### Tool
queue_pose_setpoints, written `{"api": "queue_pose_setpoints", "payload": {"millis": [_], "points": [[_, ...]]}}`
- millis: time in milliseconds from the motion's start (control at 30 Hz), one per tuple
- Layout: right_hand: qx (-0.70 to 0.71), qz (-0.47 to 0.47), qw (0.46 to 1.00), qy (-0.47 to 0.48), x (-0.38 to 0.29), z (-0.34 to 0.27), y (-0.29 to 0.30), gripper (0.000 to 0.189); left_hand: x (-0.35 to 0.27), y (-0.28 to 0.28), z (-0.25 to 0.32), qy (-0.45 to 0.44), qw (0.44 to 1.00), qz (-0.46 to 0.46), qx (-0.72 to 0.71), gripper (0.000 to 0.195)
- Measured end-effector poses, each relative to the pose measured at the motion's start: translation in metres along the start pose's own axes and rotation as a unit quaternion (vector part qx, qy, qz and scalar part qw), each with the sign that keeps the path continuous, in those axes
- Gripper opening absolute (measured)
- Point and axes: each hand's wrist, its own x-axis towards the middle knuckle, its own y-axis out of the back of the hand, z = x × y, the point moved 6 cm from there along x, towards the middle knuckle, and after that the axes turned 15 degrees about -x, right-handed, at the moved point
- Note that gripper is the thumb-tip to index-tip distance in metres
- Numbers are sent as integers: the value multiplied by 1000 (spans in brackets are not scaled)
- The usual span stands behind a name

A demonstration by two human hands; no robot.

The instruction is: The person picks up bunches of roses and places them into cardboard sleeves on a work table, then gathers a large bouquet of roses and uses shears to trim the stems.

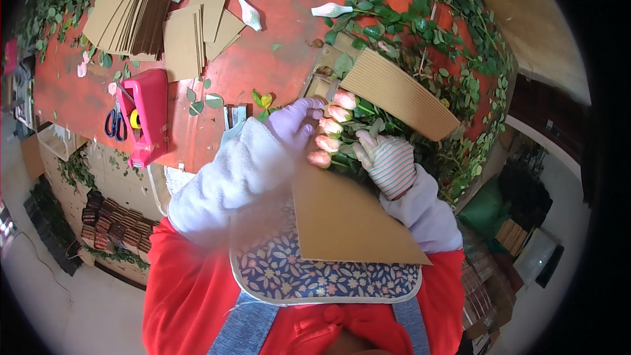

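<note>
Pale pink roses (329,128) lie in a row in front of me, their heads to the left and their leafy stems to the right. My left hand (292,121), in a thin purple glove, is at the tips of the blooms with its fingers spread and nothing visible between them. A striped knit glove covers my right hand (392,162), which rests over the rose leaves and stems; whether its fingers grip any is hidden. A flat cardboard sheet (345,222) lies below the roses, against my floral apron (325,283). Beyond them sits a corrugated cardboard piece (400,94).
Left on the red table (276,69) are a pink tape dispenser (150,108), scissors (115,123), a stapler (234,121) and cardboard stacks (129,17). White foam net sleeves (250,14) lie farther back. Leafy rose stems (468,49) heap along the right edge.
</note>
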Motion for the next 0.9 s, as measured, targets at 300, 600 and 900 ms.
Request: {"api": "queue_pose_setpoints", "payload": {"millis": [300,600,900], "points": [[18,8,999,-25,0,2,12,21,-18,18,22,-91,942,-36,322,30],[-47,104,989,89,4,-31,57,20,-5,1,15,-73,938,-84,329,31],[-10,23,997,67,15,-27,-1,20,8,7,0,-52,952,-89,289,34]]}}
